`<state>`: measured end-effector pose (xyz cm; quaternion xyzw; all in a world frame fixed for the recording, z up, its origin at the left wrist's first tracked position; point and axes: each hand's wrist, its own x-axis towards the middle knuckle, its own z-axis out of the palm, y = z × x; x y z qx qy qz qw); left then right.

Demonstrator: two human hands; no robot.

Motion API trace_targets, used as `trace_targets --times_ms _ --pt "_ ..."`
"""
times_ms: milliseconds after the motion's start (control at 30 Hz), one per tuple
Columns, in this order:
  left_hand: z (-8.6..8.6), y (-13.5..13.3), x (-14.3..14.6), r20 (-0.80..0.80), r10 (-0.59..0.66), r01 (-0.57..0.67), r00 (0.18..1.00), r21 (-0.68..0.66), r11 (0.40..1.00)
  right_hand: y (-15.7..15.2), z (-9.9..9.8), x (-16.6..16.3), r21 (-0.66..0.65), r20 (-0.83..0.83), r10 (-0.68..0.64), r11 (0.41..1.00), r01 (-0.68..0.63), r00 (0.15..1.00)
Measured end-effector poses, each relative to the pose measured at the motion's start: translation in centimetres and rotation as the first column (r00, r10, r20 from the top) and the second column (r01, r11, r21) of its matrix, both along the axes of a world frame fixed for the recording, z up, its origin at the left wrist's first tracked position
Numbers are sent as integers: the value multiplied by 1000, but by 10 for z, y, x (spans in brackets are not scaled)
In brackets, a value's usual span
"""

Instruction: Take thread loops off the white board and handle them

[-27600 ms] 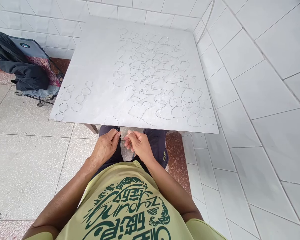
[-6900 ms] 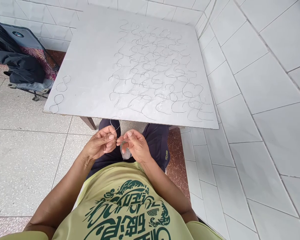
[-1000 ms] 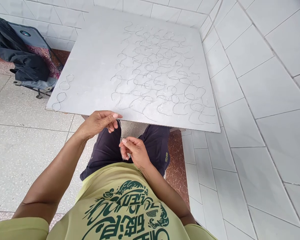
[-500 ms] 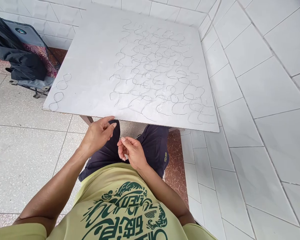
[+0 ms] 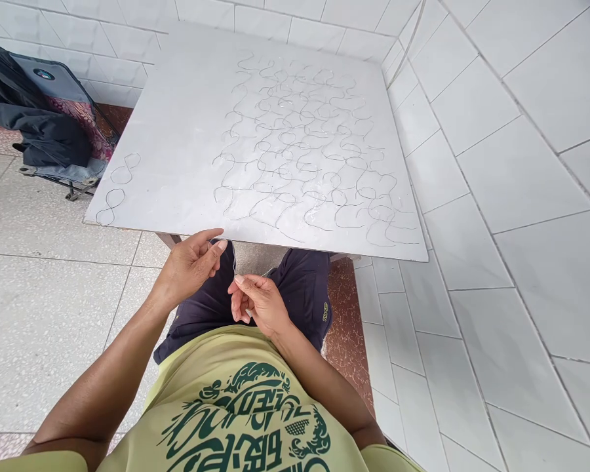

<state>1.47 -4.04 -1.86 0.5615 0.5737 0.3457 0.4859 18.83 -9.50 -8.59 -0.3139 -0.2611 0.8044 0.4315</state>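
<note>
Where I stand, over at the left, a grey folding chair with a patterned red panel (image 5: 86,121) has a heap of black cloth (image 5: 54,134) slung over it. Next comes the wide, pale grey, flat-topped worktop (image 5: 177,124), and near its front left corner lie two dark, thin figure-eight wires (image 5: 111,206), one behind the other. Just off the front edge is the left hand (image 5: 189,265), its index finger reaching out and the thumb a little apart; a bit of wire curves by the fingertips, but I can't tell whether they grip it. That piece, a slender, pale, bent length of wire (image 5: 234,257), runs down between the hands over the person's lap to the right hand (image 5: 260,301), which pinches it between thumb and forefinger, the other fingers loosely curled. I'd expect it to weigh next to nothing, springy yet easily bent out of shape, and apt to roll in the fingertips, so a pinch close to a bend seems best. Farther right, many thin, dark, wavy wires (image 5: 295,141) lie spread on the worktop, some overlapping, probably quick to snag; I'd lift those by a free end.
</note>
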Motion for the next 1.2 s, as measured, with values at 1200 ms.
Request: trace_targets --times_ms 1200 --pt "-43 -30 2 423 -172 271 890 -184 945 -1 5 4 42 249 -125 992 118 960"
